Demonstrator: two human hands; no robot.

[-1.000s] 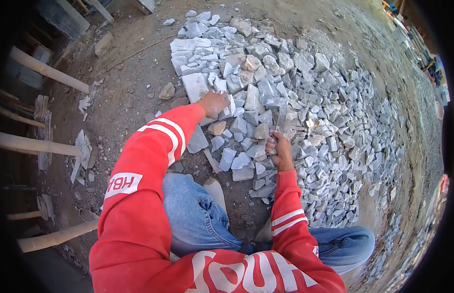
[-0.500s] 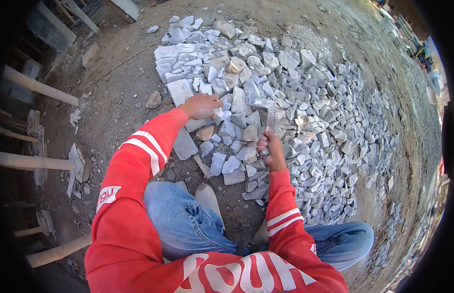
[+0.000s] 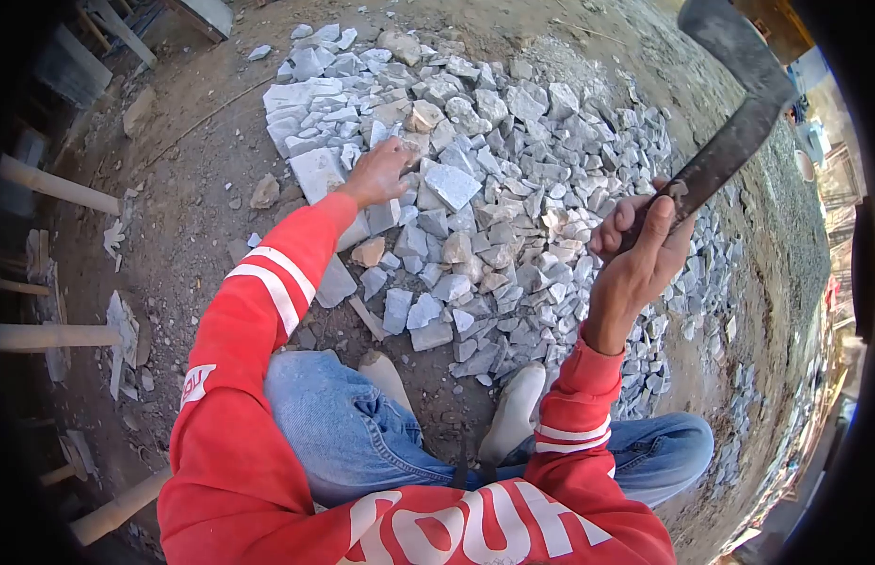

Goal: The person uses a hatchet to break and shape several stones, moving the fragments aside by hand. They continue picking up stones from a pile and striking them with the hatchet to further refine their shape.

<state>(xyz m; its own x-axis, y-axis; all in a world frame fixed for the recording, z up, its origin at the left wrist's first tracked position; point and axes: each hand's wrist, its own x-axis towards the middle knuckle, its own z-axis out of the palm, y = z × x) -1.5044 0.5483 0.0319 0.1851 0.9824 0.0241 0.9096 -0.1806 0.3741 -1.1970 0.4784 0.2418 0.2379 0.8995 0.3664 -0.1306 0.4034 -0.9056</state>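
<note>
I've two hands on my feed: the right hand (image 3: 645, 247) clenches one angled metal tool (image 3: 753, 118), head raised beyond the fist. The left hand (image 3: 376, 175) half-curls over countless broken stones (image 3: 536, 207); gripping any? Can't tell. One flat slab (image 3: 453, 186) sits just right of it.

— Is the dark, bent metal tool (image 3: 729, 146) shown whole?
— No; its far end is cut off by the top edge, and its grip is mostly covered by the right hand (image 3: 640, 254).
— What is touched by the left hand (image 3: 376, 174) among the broken grey stones (image 3: 452, 185)?
— That cannot be told; the palm is hidden.
— And elsewhere?
— White lettering on the red sweatshirt (image 3: 235, 466) is clipped below; the small clutter (image 3: 814, 141) far right is too blurred to be named.
</note>
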